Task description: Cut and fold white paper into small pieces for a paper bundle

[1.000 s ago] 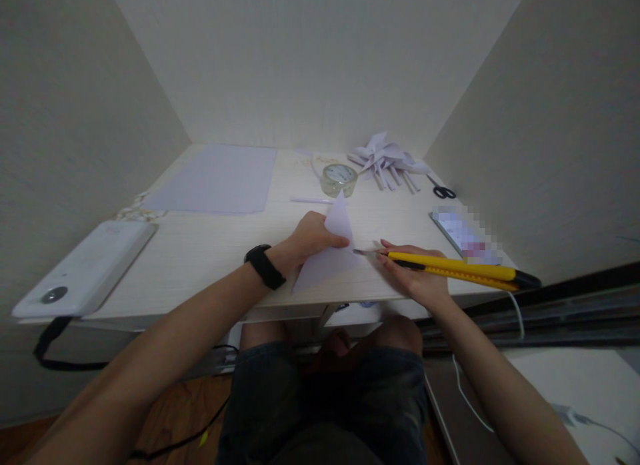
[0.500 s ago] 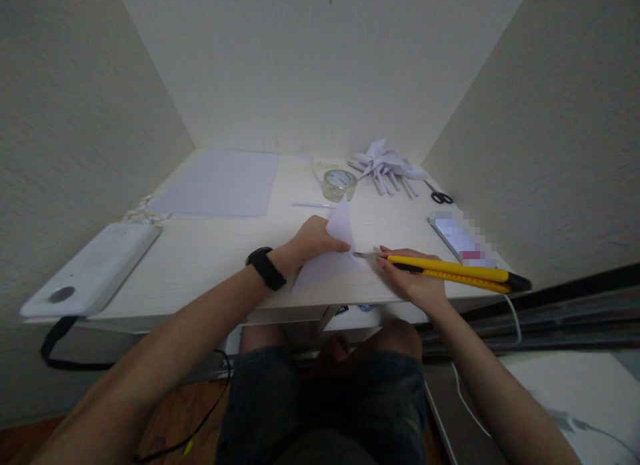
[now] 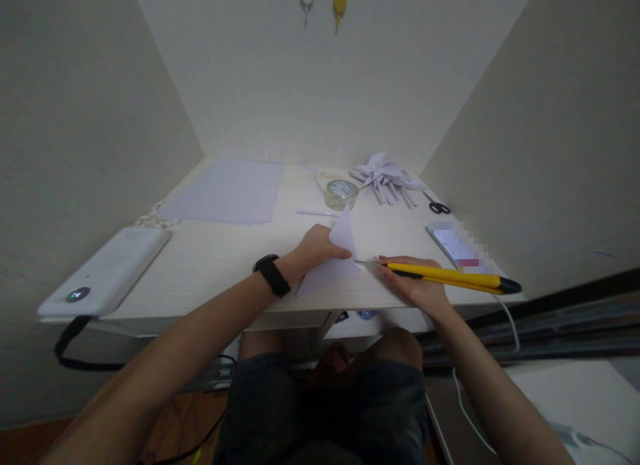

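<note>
While the left hand (image 3: 316, 245) pinches a folded white paper (image 3: 343, 234) nearer the person than the tape roll (image 3: 342, 200), the right hand (image 3: 421, 292) grips a yellow utility knife (image 3: 450, 276), blade at the paper's edge. Head view, on the bench (image 3: 395, 233): paper pinwheels (image 3: 381, 175), heaped right of the roll; black-handled scissors (image 3: 441, 206), farther right; phone (image 3: 450, 242), right and nearer; thin white stick (image 3: 313, 213), just left; flat paper (image 3: 225, 190), well left.

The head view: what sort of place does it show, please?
Probably a desk nook, perhaps at home: a white desk with walls on three sides, and clear tape and scissors lying on it.
</note>
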`<state>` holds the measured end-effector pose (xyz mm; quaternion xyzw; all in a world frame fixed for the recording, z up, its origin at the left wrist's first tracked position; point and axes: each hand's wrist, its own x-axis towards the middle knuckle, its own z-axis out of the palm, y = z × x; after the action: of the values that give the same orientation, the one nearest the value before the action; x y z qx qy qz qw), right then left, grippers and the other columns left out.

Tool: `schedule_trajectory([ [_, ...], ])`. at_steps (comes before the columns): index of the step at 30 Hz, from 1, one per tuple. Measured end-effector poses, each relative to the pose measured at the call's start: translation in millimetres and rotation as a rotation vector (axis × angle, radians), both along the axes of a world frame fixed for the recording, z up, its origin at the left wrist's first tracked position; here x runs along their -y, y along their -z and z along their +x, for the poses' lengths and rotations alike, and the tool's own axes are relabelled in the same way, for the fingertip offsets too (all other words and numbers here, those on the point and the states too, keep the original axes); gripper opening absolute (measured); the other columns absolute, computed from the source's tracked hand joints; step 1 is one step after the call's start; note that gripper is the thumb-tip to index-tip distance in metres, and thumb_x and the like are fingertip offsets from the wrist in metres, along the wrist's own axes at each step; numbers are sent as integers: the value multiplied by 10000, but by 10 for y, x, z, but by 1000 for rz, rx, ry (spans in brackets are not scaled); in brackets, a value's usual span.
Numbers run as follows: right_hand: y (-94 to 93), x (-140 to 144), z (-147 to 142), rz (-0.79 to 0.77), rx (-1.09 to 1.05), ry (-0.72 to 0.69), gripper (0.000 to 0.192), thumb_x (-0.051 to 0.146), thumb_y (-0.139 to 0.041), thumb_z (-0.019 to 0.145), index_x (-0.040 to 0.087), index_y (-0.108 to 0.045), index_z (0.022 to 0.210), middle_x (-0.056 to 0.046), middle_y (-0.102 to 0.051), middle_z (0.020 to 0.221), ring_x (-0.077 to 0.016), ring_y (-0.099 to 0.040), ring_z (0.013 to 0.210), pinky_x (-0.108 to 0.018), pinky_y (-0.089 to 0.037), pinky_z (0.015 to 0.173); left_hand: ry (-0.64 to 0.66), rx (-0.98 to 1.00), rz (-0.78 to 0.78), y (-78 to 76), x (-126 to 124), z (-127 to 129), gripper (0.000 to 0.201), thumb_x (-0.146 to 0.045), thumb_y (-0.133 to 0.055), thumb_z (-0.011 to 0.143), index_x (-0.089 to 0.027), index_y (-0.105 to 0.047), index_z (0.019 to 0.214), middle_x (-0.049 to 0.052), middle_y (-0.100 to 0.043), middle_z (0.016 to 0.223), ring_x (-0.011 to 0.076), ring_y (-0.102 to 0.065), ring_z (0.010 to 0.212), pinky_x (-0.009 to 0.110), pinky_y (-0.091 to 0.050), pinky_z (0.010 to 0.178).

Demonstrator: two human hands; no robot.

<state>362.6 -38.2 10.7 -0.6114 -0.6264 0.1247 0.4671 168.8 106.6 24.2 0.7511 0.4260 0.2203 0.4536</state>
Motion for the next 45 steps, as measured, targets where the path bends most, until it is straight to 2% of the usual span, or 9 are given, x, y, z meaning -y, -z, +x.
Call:
schedule_trajectory([
  [6, 53, -82, -9, 195, -517, 146, 190, 370, -805, 692, 230, -749, 808, -34, -773, 852, -257, -723, 890, -492, -533, 977, -22, 154, -49, -9, 8, -35, 279, -326, -831, 587, -113, -702, 713, 50, -690, 732, 189, -615, 696, 274, -443, 590],
  [11, -26, -138, 16, 75, -1139, -166, 132, 348, -739, 700, 221, -748, 734, -73, -777, 928, -309, -689, 1060, -558, -396, 1115, 35, 404, -232, -21, 35, -70, 345, -322, -823, 638, -114, -696, 884, 93, -731, 943, 183, -645, 779, 286, -493, 676],
  [16, -116, -176, 103, -123, -1067, -298, 216, 311, -675, 675, 152, -787, 770, -141, -773, 973, -336, -681, 1065, -542, -336, 1154, 151, 631, -339, -5, -7, -76, 482, -290, -856, 614, -106, -661, 1014, 135, -717, 1070, 199, -672, 868, 336, -521, 805],
  [21, -170, -229, 180, -269, -980, -383, 295, 306, -700, 690, 131, -784, 912, -155, -708, 1200, -325, -616, 1193, -507, -328, 1155, 33, 687, -303, 19, -58, -82, 575, -272, -885, 584, -116, -591, 1053, 137, -704, 1096, 206, -680, 883, 354, -540, 831],
  [25, -122, -299, 74, -360, -1079, -406, 242, 248, -704, 720, 118, -767, 913, -153, -659, 1292, -289, -645, 1162, -415, -448, 1080, -43, 597, -217, 37, -86, -85, 715, -305, -850, 652, -147, -481, 1244, 141, -687, 1140, 224, -684, 922, 360, -557, 795],
  [29, -21, -429, -56, -396, -1240, -371, 182, 159, -666, 737, 99, -753, 886, -140, -763, 1043, -227, -740, 933, -329, -565, 941, 76, 401, -69, 35, -87, -90, 802, -324, -830, 670, -147, -439, 1347, 157, -649, 1233, 262, -643, 1076, 383, -531, 885],
  [37, 112, -537, 1, -266, -1340, -281, 48, 121, -661, 727, 145, -701, 738, -107, -774, 767, -229, -762, 756, -393, -584, 920, 160, 77, 421, -32, -34, -157, 1033, -499, -856, 567, -130, -432, 1433, 218, -345, 1541, 373, -353, 1408, 479, -374, 1100],
  [41, 101, -502, 9, -209, -1378, -238, 70, 121, -659, 702, 172, -700, 728, -88, -782, 798, -231, -760, 801, -422, -567, 951, 261, -56, 558, -59, 14, -184, 885, -499, -855, 572, -140, -567, 1329, 211, -289, 1575, 358, -310, 1444, 463, -321, 1151],
  [45, 67, -481, -32, -195, -1407, -198, 96, 106, -636, 701, 178, -697, 715, -78, -781, 787, -234, -757, 794, -446, -560, 965, 277, -80, 682, -41, 73, -172, 637, -402, -776, 699, -145, -628, 1263, 192, -416, 1516, 306, -435, 1384, 426, -351, 1144],
])
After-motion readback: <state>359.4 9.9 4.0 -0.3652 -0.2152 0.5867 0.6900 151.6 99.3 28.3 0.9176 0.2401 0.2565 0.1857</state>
